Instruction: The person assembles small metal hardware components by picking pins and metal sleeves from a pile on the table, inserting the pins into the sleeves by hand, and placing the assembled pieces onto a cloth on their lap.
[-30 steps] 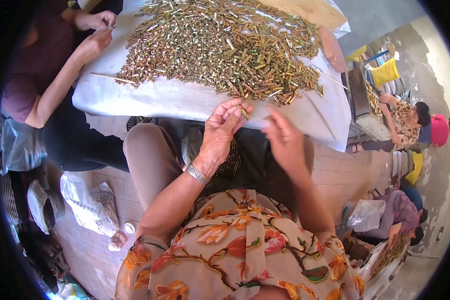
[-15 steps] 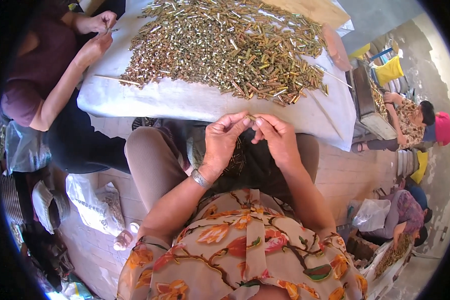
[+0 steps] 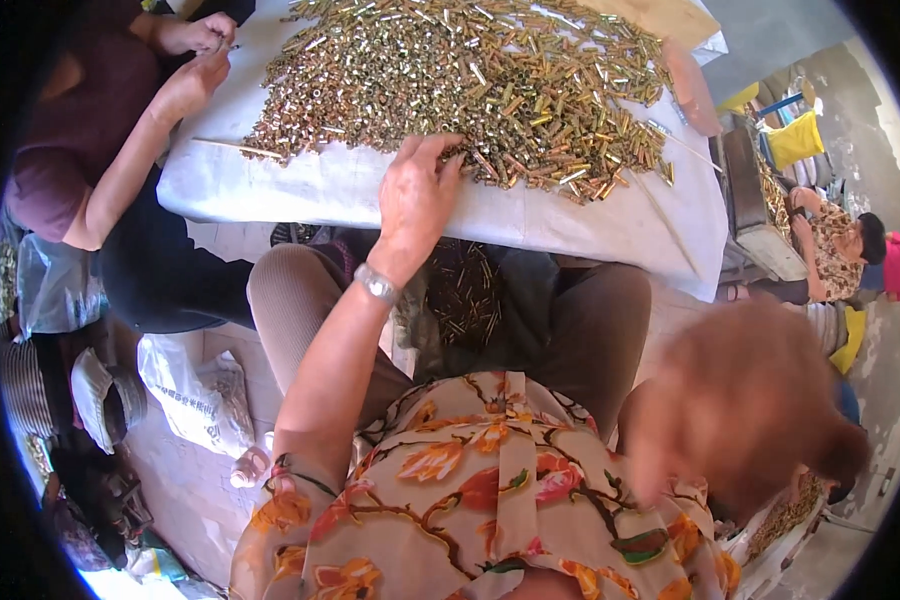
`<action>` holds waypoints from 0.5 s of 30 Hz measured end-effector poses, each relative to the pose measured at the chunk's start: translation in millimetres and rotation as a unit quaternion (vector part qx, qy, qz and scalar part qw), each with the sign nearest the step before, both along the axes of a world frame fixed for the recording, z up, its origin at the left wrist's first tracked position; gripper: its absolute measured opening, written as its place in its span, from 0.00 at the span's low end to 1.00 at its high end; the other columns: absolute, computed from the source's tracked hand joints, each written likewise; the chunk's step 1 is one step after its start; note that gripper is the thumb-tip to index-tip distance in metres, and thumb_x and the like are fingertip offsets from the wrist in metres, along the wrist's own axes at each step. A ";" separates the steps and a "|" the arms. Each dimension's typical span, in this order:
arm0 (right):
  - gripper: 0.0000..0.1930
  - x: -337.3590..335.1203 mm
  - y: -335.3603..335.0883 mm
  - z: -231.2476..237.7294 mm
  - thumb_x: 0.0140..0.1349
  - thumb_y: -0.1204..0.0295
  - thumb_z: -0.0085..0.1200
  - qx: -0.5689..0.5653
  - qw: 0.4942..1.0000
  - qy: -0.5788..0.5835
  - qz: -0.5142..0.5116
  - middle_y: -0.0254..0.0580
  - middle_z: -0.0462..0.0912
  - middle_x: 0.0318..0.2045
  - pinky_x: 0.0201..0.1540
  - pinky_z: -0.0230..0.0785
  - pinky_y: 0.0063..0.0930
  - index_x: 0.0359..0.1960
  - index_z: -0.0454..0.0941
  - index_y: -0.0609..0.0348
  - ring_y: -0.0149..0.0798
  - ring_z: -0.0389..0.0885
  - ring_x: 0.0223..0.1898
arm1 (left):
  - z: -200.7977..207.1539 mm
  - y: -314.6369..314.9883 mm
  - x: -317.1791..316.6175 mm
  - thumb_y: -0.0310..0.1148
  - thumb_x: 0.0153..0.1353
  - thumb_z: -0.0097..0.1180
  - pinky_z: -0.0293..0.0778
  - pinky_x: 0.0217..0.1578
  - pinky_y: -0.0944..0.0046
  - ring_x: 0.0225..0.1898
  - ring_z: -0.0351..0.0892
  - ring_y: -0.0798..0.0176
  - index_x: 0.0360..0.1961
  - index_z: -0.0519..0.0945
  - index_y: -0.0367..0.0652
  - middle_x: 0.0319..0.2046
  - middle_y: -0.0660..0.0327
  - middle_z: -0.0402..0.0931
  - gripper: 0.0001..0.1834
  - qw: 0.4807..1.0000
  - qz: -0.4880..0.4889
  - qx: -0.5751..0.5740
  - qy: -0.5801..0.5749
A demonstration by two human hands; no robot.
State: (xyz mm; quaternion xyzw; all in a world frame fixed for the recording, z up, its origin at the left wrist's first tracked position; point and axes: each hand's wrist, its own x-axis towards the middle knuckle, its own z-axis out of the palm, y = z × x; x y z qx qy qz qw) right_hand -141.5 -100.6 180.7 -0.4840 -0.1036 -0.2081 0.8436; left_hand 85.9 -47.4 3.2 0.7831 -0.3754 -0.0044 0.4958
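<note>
A wide heap of small brass-coloured metal tubes (image 3: 550,130) covers much of the white-covered table (image 3: 290,195). My left hand (image 3: 417,195) reaches over the table's near edge to the front of the heap. Its fingers are bent together among the pieces, and what they pinch is too small to make out. My right hand (image 3: 750,390) is raised at the right, very near the view and smeared by motion, so its fingers cannot be read. Between my knees, dark cloth (image 3: 460,295) holds more thin brass-coloured pieces.
A co-worker's hands (image 3: 198,62) are close together at the table's left side. Thin sticks (image 3: 232,148) lie on the table. A white plastic bag (image 3: 195,395) stands on the floor at left. Another person (image 3: 828,235) sits by a wooden box (image 3: 760,220) at right.
My two hands, earlier together above my lap around a small brass-coloured piece, have parted. The left has moved forward to the heap; the right has swung back and up to the right.
</note>
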 end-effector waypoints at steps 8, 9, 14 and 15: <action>0.13 0.5 -6.9 -19.5 0.62 0.72 0.50 -0.060 0.990 0.071 -0.106 0.38 0.77 0.19 0.29 0.71 0.32 0.20 0.72 0.61 0.35 0.70 0.19 | -11.6 -26.4 -17.0 0.28 0.53 0.60 0.75 0.36 0.58 0.34 0.79 0.53 0.32 0.83 0.42 0.31 0.58 0.78 0.05 0.996 -0.075 -0.013 -0.054; 0.12 -3.4 -13.2 -19.6 0.62 0.72 0.50 -0.068 0.988 0.079 -0.115 0.38 0.77 0.20 0.29 0.71 0.31 0.21 0.73 0.61 0.35 0.71 0.20 | -13.3 -24.4 -19.5 0.28 0.53 0.60 0.75 0.36 0.58 0.34 0.79 0.53 0.32 0.83 0.42 0.31 0.58 0.78 0.05 0.996 -0.075 -0.010 -0.054; 0.07 -20.7 -14.4 -18.2 0.61 0.74 0.51 -0.111 0.973 0.119 -0.162 0.37 0.77 0.22 0.29 0.70 0.28 0.25 0.74 0.60 0.32 0.71 0.21 | -18.4 -18.7 -23.5 0.25 0.54 0.59 0.75 0.36 0.60 0.33 0.79 0.53 0.35 0.82 0.42 0.32 0.57 0.78 0.07 0.993 -0.098 -0.048 -0.053; 0.06 -16.9 -11.9 -19.0 0.61 0.74 0.51 -0.119 0.970 0.127 -0.172 0.37 0.77 0.22 0.28 0.69 0.28 0.26 0.75 0.60 0.32 0.71 0.22 | -18.2 -18.8 -23.7 0.25 0.54 0.59 0.75 0.36 0.59 0.33 0.78 0.52 0.34 0.82 0.42 0.33 0.58 0.78 0.06 0.989 -0.102 -0.087 -0.056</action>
